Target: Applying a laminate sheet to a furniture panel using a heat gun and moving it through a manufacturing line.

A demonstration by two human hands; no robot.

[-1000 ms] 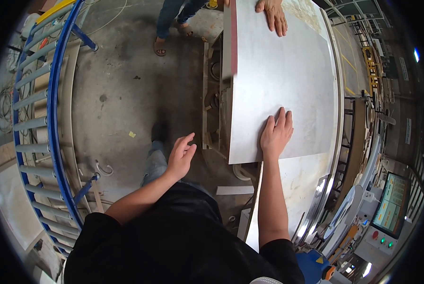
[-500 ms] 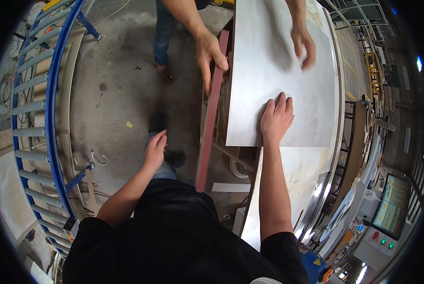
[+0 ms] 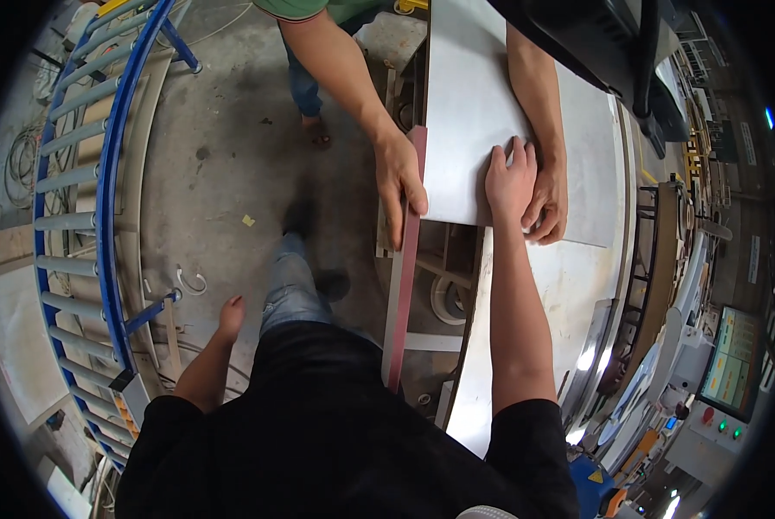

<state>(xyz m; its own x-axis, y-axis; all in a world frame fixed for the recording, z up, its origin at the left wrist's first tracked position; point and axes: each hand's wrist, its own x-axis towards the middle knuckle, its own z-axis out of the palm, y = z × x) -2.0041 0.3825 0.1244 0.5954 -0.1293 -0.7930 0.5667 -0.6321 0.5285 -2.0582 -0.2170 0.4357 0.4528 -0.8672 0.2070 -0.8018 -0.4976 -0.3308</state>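
A large pale panel (image 3: 459, 147) lies on the machine table to my right. My right hand (image 3: 512, 180) rests on it with fingers spread, close to its near edge. A co-worker's hand (image 3: 549, 203) is right beside mine, its fingers curled at that edge. The co-worker's other hand (image 3: 398, 186) grips a long, narrow strip with a maroon face (image 3: 402, 316), which runs along the panel's left side down to my body. My left hand (image 3: 230, 318) hangs low at my left, away from the panel; its fingers are mostly hidden.
A blue-framed roller conveyor (image 3: 106, 199) runs along the left. The co-worker's sandalled foot (image 3: 318, 134) stands on the concrete floor (image 3: 232, 112). A control screen (image 3: 729, 363) with lit buttons is at the lower right. A dark object (image 3: 595, 39) blocks the upper right.
The panel's near edge and my right hand show slightly farther up. The co-worker's hands came toward me, one reaching the panel edge. The strip moved nearer; my left hand dropped back.
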